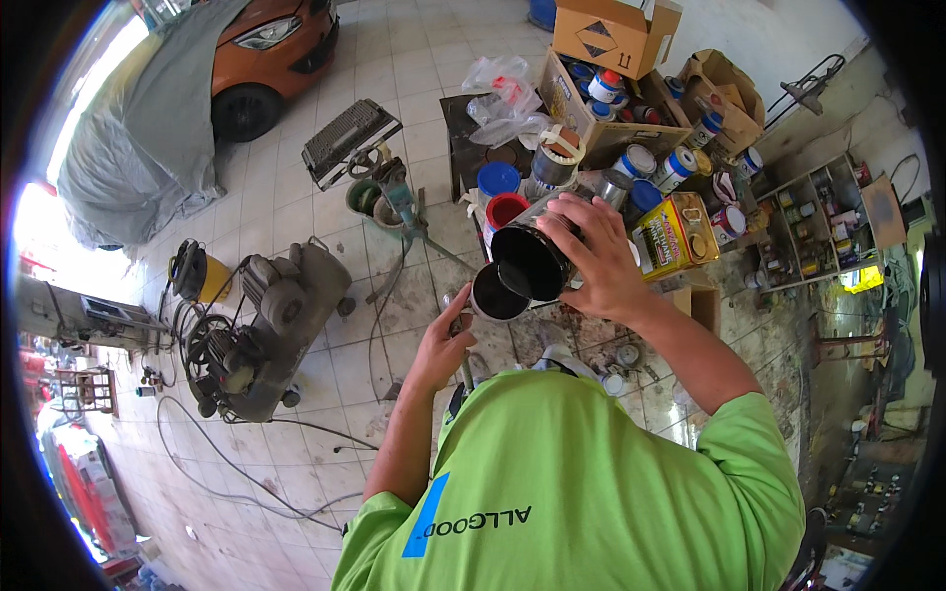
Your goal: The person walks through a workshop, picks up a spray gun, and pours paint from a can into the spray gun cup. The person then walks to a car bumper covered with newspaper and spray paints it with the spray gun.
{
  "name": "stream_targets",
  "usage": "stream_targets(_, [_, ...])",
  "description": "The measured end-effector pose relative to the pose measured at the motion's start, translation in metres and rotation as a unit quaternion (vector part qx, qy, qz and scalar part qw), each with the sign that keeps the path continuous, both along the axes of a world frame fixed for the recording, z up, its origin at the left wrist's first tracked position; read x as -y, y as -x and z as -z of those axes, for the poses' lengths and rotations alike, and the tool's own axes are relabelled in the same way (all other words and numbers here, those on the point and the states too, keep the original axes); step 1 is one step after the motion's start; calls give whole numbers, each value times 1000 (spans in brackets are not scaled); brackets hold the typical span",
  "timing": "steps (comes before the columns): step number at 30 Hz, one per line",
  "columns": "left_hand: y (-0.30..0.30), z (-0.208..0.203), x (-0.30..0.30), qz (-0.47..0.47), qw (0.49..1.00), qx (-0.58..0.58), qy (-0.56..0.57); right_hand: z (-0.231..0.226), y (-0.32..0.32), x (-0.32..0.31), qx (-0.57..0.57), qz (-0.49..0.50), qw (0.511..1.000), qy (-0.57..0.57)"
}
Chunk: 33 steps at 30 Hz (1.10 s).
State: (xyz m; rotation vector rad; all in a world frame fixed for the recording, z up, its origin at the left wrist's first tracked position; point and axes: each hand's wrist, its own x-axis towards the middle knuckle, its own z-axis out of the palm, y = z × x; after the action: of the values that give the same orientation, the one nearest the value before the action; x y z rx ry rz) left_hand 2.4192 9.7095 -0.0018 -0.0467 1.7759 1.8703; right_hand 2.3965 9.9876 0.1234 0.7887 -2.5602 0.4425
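My right hand (599, 258) wraps round a dark paint can (535, 258) from its right side. The can is tipped to the left, and its black inside faces up at me. Its rim overlaps a round open cup (496, 295), also dark inside; whether they touch I cannot tell. This cup looks like that of a paint spray gun (466, 369), whose metal handle shows below. My left hand (445, 343) is closed on the gun at the cup's lower left, the fingers partly hidden. Just beyond the can are a red-rimmed tub (506, 210) and a blue lid (499, 178).
A yellow tin (678, 234), several paint cans and cardboard boxes (617, 37) crowd the right. An air compressor (281, 325) with trailing hoses (258, 504) stands left on the tiled floor. Farther off are a metal stand (392, 187) and a partly covered orange car (271, 49).
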Motion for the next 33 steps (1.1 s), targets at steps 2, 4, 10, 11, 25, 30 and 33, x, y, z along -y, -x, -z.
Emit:
stream_targets(2, [-1,0,1,7,1000,-2,-4,-6,-3,2,-6,-1,1000,-18])
stream_targets(4, [-2,2,3,13,1000,-14,-6,-11,-5,3,-16,-2,999,-42])
stream_targets(10, [-5,-1,5,15,1000,-9,-6,-19,-8,7,-23,-12,998,-65])
stream_targets(11, [-5,-1,5,19,1000,-10,-6,-19,-9,8,-23,-12,998,-55])
stream_targets(25, [-5,9,12,47,999,6,-8,1,-19,7,2,20,1000,17])
stream_targets(30, [-5,6,10,49,999,6,15,19,-21,4,72,47,990,113])
stream_targets(33, [-5,14,10,53,998,-1,45,50,-26,-1,109,85,970,197])
